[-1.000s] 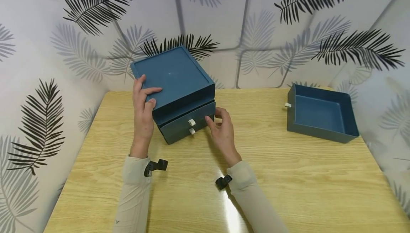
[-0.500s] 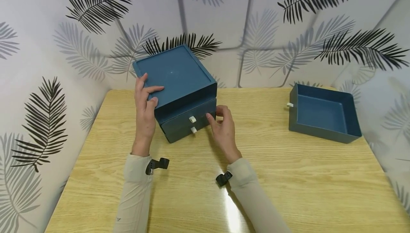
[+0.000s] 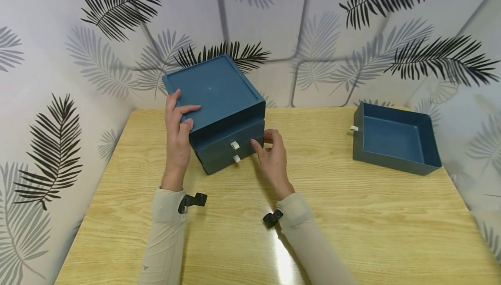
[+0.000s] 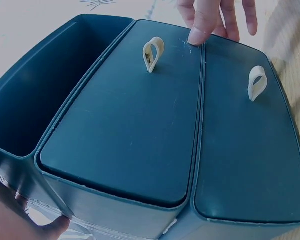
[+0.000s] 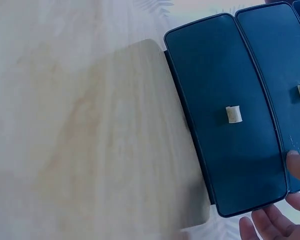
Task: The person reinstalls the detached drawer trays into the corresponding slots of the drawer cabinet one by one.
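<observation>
A blue drawer cabinet [image 3: 219,89] stands angled on the table, its open top slot [image 4: 50,75] without a drawer. Below that sit a middle drawer [image 4: 125,110] and a bottom drawer [image 4: 250,160], both pushed in, each with a pale loop pull. My left hand [image 3: 177,139] rests at the cabinet's left edge, fingers spread over its top. At the right front corner my right hand [image 3: 272,159] grips the cabinet. Its thumb [image 5: 296,164] presses the middle drawer's front near the seam with the bottom one, while the other fingers reach round the side.
A loose blue drawer [image 3: 391,165] with a white pull lies open side up on the right of the wooden table [image 3: 332,215]. Behind the table rises a wall [image 3: 258,19] with a leaf pattern. Black wrist cameras sit on both sleeves.
The head view has shifted slightly. Both hands and the cabinet keep their places relative to each other.
</observation>
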Demonstrator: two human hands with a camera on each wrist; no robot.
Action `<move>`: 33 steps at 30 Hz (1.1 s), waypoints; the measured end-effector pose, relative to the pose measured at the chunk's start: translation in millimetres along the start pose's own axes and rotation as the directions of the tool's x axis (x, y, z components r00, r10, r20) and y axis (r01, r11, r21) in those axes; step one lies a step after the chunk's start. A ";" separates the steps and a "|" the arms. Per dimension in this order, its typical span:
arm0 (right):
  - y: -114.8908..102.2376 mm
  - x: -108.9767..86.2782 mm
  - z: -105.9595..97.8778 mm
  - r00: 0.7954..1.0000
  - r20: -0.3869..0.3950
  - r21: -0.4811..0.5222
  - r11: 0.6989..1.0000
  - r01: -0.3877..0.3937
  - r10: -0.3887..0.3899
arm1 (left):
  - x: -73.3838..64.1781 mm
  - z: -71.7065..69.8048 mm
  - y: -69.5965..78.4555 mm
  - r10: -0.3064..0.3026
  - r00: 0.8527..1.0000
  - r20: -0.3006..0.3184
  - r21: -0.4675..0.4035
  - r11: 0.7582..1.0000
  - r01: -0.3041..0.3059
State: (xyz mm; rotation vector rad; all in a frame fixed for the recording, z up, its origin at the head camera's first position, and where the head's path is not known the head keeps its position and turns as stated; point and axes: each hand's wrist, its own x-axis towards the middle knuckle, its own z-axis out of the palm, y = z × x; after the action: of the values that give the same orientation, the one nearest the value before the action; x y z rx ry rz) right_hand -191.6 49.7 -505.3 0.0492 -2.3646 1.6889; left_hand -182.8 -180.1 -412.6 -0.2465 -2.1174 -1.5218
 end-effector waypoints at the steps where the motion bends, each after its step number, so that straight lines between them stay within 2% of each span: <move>1: 0.8 -1.0 -0.3 1.000 0.006 0.004 1.000 -0.004 0.004 | 0.0 0.1 0.1 0.001 1.000 0.000 -0.001 1.000 -0.001; 11: 9.8 -15.2 -16.7 0.995 0.089 -0.014 0.999 -0.039 0.040 | 0.4 1.3 0.4 0.019 1.000 -0.008 0.013 1.000 -0.019; 18: 10.6 -21.7 -38.9 0.997 0.066 -0.118 0.992 -0.034 0.042 | 0.5 1.7 -0.4 0.017 1.000 -0.009 0.012 1.000 -0.017; 20: 11.7 -22.3 -45.7 0.998 0.061 -0.154 0.988 -0.026 0.036 | 0.6 2.1 5.7 0.012 1.000 -0.012 0.005 1.000 -0.012; 25: 17.4 -23.8 -64.3 0.999 0.044 -0.201 0.979 -0.019 0.029 | 2.2 2.5 7.8 0.009 1.000 -0.016 0.003 1.000 -0.009; 27: 18.7 -24.8 -72.4 0.999 0.035 -0.214 0.977 -0.022 0.030 | 2.7 1.7 2.3 0.015 1.000 -0.014 0.004 1.000 -0.015; 33: 22.1 -29.5 -97.1 1.000 -0.014 -0.259 0.966 -0.015 0.012 | 1.5 1.6 1.2 0.017 1.000 -0.007 -0.002 1.000 -0.017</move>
State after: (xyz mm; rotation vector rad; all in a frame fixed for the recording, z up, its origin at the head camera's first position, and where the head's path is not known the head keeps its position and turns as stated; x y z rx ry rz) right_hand -150.0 144.8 -502.3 -0.0232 -2.5594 1.3669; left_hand -184.0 -178.4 -411.2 -0.2587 -2.1036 -1.5127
